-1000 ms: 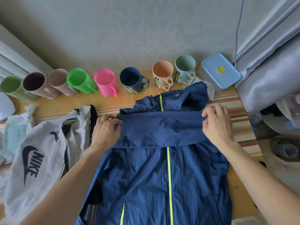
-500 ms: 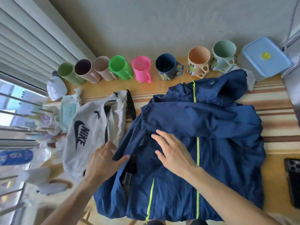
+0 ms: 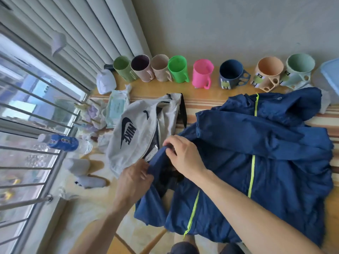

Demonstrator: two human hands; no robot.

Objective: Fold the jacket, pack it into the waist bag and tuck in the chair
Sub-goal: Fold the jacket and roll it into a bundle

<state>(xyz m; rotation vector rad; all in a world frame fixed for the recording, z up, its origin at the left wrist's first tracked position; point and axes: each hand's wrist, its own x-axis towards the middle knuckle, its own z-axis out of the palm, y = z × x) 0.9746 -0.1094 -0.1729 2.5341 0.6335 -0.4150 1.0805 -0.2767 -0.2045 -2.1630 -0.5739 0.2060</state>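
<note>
A navy jacket (image 3: pixel 266 154) with neon-yellow zips lies spread on the wooden table, its top part folded down across the chest and its hood toward the mugs. My left hand (image 3: pixel 134 182) pinches the jacket's left edge near the table's front. My right hand (image 3: pixel 183 156) grips the same edge a little higher, lifting the fabric. A grey Nike waist bag (image 3: pixel 139 132) lies just left of the jacket, its zip open and its black strap at the top. A wooden chair part (image 3: pixel 154 239) shows under the jacket's hem.
A row of several coloured mugs (image 3: pixel 202 73) lines the back wall. A blue-lidded box (image 3: pixel 330 74) stands at the far right. A wipes pack (image 3: pixel 117 107), a white bottle (image 3: pixel 105 84) and a water bottle (image 3: pixel 64 143) lie left, by the barred window (image 3: pixel 27 143).
Both hands left the folded top part and moved down-left to the jacket's left edge, now gripping it. The view swung left, showing the window.
</note>
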